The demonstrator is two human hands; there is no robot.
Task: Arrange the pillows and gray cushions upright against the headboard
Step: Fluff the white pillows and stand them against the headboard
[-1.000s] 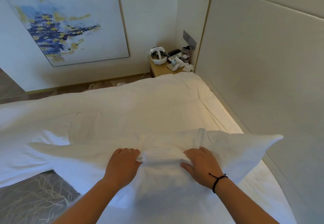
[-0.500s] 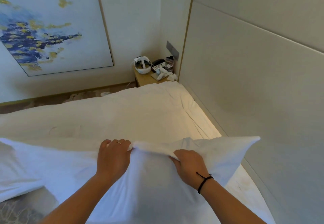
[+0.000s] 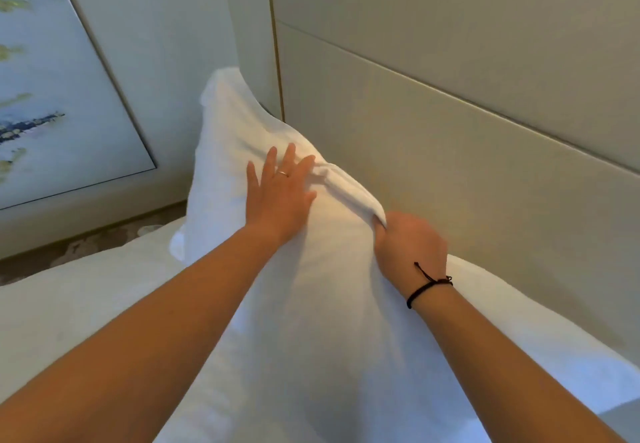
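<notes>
Beige headboard (image 3: 450, 124) fills the right. We have lifted the pillow (image 3: 311, 304) upright against it; our left hand (image 3: 280, 196) presses flat, our right hand (image 3: 410, 245) pinches its top.

The white bed (image 3: 69, 307) carries a white pillow (image 3: 311, 304), raised on edge.

One head-worn camera looks forward and down, close over a white pillow (image 3: 311, 304), facing the padded headboard (image 3: 450, 113) on the right
</notes>
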